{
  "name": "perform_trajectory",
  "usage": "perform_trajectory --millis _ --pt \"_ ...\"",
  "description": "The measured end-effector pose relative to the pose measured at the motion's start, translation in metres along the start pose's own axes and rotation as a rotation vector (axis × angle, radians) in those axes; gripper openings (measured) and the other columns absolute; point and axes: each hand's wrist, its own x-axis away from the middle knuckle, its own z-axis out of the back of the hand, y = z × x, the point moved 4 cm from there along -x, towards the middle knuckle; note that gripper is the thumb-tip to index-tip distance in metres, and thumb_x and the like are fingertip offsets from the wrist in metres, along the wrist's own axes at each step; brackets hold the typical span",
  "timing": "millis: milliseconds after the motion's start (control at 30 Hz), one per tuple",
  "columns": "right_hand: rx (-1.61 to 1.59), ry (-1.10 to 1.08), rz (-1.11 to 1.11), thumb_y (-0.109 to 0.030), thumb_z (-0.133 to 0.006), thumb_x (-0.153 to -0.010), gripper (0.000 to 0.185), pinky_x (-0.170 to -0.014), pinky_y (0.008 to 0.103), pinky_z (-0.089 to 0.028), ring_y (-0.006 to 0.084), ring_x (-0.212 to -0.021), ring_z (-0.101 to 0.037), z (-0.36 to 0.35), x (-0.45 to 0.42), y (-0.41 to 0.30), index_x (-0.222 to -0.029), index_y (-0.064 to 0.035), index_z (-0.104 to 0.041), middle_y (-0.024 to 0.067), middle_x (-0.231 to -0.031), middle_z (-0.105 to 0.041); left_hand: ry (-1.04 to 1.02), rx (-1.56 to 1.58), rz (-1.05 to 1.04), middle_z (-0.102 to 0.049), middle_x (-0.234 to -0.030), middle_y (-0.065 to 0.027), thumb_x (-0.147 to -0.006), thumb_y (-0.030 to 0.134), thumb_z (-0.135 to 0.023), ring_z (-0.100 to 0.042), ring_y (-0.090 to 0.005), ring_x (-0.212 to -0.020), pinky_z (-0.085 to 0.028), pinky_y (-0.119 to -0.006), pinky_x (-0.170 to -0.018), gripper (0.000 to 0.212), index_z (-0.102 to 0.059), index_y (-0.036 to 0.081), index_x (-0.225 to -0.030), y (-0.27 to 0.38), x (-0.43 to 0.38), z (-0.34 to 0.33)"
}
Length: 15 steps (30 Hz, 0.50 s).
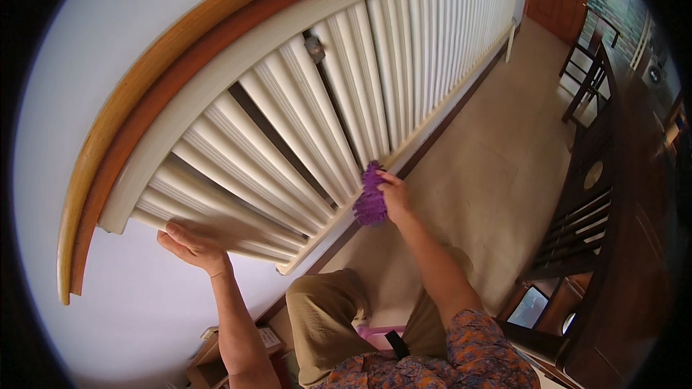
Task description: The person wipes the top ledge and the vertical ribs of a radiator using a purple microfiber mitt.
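Note:
A long cream-white column radiator runs along the wall from near left to far right. At its near end my left hand grips the outermost column, with part of the fingers hidden. My right hand holds a purple shaggy cleaning cloth or duster. This cloth touches the radiator's lower rail, around the foot of the columns. Dark gaps show between some columns, and a small grey bracket sits in one of them near the top.
A wooden ledge curves above the radiator. Dark wooden furniture stands on the right, with a wooden chair farther back. A pink stool is beneath me. Cardboard boxes sit at lower left. Tan floor lies between radiator and furniture.

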Motion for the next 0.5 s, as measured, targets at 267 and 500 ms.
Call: perform_trajectory --millis 267,500 --pt "1.214 -0.023 0.707 0.000 -0.058 -0.079 0.028 -0.079 0.0482 -0.047 0.0402 -0.090 -0.055 -0.028 0.018 -0.006 -0.107 -0.0024 -0.060 0.0189 -0.100 -0.054 -0.009 -0.023 0.042 -0.037 -0.082 -0.0002 -0.102 0.041 -0.037 -0.037 -0.0109 -0.075 -0.037 -0.026 -0.072 0.038 -0.039 0.007 -0.085 -0.006 0.002 0.004" --pt "0.953 0.060 0.211 0.001 -0.056 -0.077 0.022 -0.074 0.0420 -0.049 0.0345 -0.087 -0.061 0.016 -0.017 0.047 -0.097 0.0007 -0.065 0.0201 -0.092 -0.064 -0.024 0.061 0.016 -0.038 -0.082 -0.0015 -0.103 0.039 -0.037 -0.039 -0.0118 -0.075 -0.038 -0.028 -0.073 0.037 -0.040 0.007 -0.086 -0.001 0.000 -0.006"
